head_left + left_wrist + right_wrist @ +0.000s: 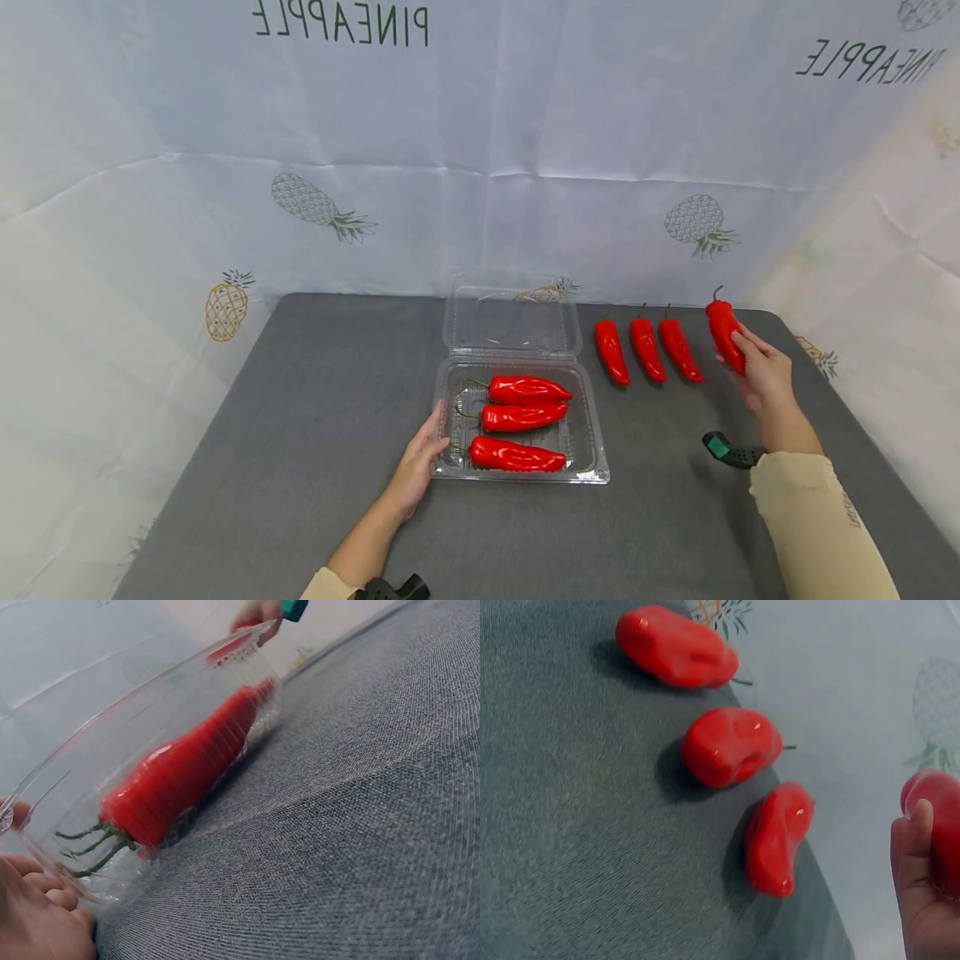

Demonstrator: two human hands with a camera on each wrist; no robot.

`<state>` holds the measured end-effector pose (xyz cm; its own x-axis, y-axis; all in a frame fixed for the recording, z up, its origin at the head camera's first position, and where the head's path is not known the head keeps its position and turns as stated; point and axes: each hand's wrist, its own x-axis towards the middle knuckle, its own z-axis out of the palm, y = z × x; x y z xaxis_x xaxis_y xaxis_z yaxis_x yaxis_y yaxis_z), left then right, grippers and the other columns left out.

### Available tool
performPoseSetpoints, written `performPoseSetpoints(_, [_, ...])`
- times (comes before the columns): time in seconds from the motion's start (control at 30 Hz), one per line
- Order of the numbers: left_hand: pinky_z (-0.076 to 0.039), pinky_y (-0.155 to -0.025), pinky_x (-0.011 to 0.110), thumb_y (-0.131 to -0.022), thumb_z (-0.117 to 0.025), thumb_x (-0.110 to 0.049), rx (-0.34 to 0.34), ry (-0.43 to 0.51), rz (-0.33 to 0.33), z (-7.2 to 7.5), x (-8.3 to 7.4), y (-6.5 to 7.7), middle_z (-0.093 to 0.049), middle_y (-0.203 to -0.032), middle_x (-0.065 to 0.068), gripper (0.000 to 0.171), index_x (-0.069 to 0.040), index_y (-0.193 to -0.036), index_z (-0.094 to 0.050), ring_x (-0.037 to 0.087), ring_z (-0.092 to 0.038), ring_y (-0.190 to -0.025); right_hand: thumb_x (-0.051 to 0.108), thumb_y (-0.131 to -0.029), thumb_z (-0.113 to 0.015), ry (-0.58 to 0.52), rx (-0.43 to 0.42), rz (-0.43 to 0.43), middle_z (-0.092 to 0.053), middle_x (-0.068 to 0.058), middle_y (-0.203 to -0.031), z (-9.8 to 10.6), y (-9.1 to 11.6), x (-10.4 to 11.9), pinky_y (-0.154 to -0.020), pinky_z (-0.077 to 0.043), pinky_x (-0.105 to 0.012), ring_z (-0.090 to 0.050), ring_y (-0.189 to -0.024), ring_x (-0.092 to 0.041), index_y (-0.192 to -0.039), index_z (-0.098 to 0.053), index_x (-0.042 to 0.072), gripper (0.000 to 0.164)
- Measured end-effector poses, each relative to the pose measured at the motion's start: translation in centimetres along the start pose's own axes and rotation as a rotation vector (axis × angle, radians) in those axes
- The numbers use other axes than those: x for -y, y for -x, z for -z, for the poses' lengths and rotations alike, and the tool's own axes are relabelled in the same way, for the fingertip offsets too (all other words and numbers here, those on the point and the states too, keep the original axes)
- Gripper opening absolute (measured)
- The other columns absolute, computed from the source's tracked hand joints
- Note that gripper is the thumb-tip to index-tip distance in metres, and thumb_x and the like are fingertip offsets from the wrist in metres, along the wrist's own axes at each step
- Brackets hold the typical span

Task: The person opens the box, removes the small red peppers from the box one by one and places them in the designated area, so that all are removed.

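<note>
A clear plastic clamshell box (pixel 600 467) lies with its lid (pixel 480 325) folded back on the grey table. Inside it, three red chili peppers (pixel 519 454) lie crosswise, stems to the left. My left hand (pixel 415 467) holds the box at its left wall; in the left wrist view the thumb is at the rim and the fingers are outside. Over the right part of the table, my right hand (pixel 765 375) grips another red chili pepper (pixel 722 321), its stem pointing away from me. That pepper is partly cut off in the right wrist view.
Three more red chili peppers (pixel 647 350) lie in a row between the box and my right hand, near the back edge of the grey table (pixel 315 433). A white cloth (pixel 480 108) with pineapple prints hangs behind the table and at its sides.
</note>
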<state>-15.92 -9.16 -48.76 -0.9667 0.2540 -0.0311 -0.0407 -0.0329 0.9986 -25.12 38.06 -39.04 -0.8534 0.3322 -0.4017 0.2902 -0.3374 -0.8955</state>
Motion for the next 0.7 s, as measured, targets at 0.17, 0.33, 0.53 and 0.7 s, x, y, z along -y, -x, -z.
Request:
performPoseSetpoints(0.17, [-0.018, -0.098, 0.001, -0.096, -0.034, -0.011, 0.014, 0.015, -0.013, 0.0, 0.1, 0.0, -0.006, -0.156, 0.018, 0.059, 0.004, -0.147, -0.01, 0.03, -0.001, -0.144, 0.033, -0.075, -0.074, -0.003, 0.007, -0.029, -0.011, 0.008, -0.156, 0.5, -0.3, -0.3, -0.066, -0.055, -0.021, -0.062, -0.07, -0.005, -0.144, -0.03, 0.027, 0.082])
performPoseSetpoints(0.33, [-0.018, -0.095, -0.002, -0.096, -0.034, -0.011, 0.017, 0.031, -0.028, 0.0, 0.1, 0.1, -0.004, -0.156, 0.019, 0.06, 0.006, -0.147, -0.008, 0.03, 0.0, -0.144, 0.033, -0.074, -0.075, -0.01, 0.021, -0.027, -0.014, 0.008, -0.154, 1.0, -0.5, -0.4, -0.068, -0.055, -0.022, -0.059, -0.077, -0.005, -0.144, -0.03, 0.027, 0.083])
performPoseSetpoints(0.53, [-0.018, -0.096, -0.002, -0.096, -0.033, -0.01, 0.023, 0.028, -0.035, 0.0, -0.1, 0.2, -0.004, -0.156, 0.02, 0.059, 0.007, -0.147, -0.008, 0.031, 0.0, -0.144, 0.033, -0.075, -0.074, -0.001, -0.02, -0.063, -0.008, 0.012, -0.157, 1.7, -1.2, -0.4, -0.071, -0.055, -0.023, -0.058, -0.076, -0.005, -0.144, -0.03, 0.028, 0.082])
performPoseSetpoints(0.7, [-0.018, -0.096, -0.001, -0.096, -0.033, -0.01, 0.027, 0.026, -0.035, -0.1, -0.1, 0.2, -0.004, -0.156, 0.02, 0.059, 0.007, -0.146, -0.008, 0.031, 0.0, -0.143, 0.03, -0.077, -0.073, 0.024, -0.045, -0.064, -0.012, 0.009, -0.156, 2.4, -2.0, -0.4, -0.076, -0.055, -0.024, -0.055, -0.079, -0.006, -0.144, -0.03, 0.026, 0.08])
